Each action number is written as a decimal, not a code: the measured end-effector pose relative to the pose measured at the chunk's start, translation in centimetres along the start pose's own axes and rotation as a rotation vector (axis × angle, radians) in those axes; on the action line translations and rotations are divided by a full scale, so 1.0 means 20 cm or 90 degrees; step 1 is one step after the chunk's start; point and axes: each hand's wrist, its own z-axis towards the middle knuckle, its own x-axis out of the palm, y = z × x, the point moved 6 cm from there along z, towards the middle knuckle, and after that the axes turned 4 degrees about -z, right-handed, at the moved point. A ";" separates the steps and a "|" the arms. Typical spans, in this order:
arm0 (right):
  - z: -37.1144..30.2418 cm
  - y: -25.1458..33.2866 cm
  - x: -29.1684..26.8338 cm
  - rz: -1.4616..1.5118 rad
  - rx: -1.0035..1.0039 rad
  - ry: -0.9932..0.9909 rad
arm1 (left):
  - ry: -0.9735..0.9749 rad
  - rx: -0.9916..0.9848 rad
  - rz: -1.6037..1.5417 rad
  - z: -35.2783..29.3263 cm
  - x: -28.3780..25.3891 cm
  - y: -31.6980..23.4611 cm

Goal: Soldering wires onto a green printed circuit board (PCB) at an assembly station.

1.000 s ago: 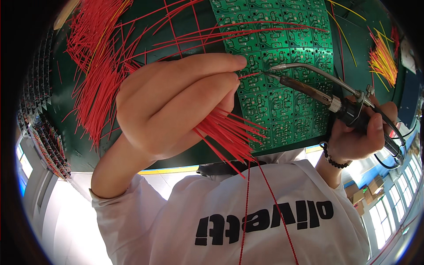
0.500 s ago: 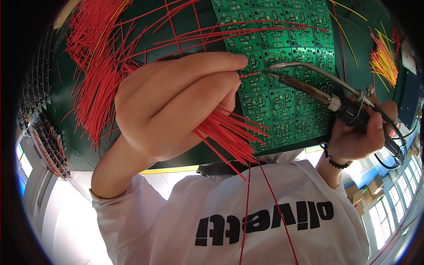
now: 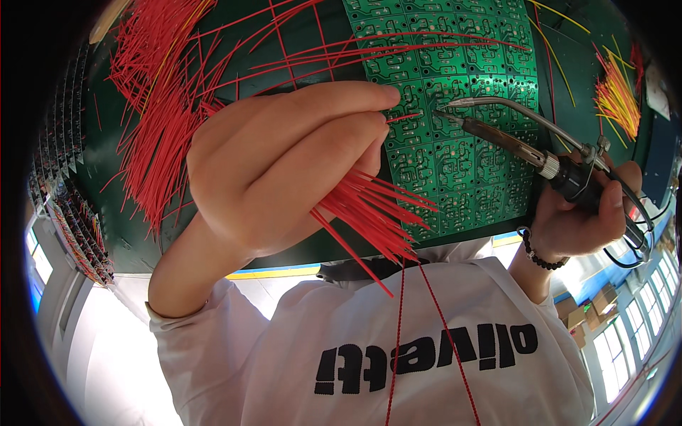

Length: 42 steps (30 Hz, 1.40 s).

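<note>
One Dark Word Across a White Shirt

Bold black lettering (image 3: pixel 412 353) runs across the chest of the person's white shirt (image 3: pixel 298 334), forming a single word in thick lower-case characters. It appears upside down in the head view and climbs slightly toward the right. Two thin red cords (image 3: pixel 397 334) hang in front of the shirt and cross the word, hiding only narrow strips, so it remains legible. On the sheet of green circuit boards (image 3: pixel 455 153), the same small pattern of lines, dots and pale marks repeats from board to board; whether any of these marks are characters is too small to tell.
</note>
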 end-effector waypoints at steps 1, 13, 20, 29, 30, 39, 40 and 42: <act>-0.01 0.00 0.00 -0.023 -0.004 -0.020 | -0.005 0.004 0.003 0.00 0.00 0.00; -0.01 0.04 0.01 -0.007 -0.012 -0.042 | -0.069 0.072 -0.068 0.04 -0.11 0.07; -0.01 0.05 -0.01 -0.019 -0.025 -0.063 | -0.281 -0.049 -0.436 -0.03 -0.35 0.05; -0.04 0.02 -0.02 0.024 -0.020 -0.035 | -0.291 -0.128 -0.547 -0.02 -0.25 0.11; -0.04 0.03 -0.02 0.026 -0.019 -0.025 | -0.292 -0.120 -0.541 -0.03 -0.25 0.11; -0.04 0.05 -0.01 0.003 -0.038 -0.009 | -0.218 -0.095 -0.476 -0.02 -0.23 0.06; -0.04 0.05 -0.01 0.005 -0.040 -0.007 | -0.201 -0.091 -0.434 -0.02 -0.23 0.05; -0.04 0.05 -0.01 0.003 -0.042 -0.009 | -0.183 -0.091 -0.393 -0.02 -0.23 0.04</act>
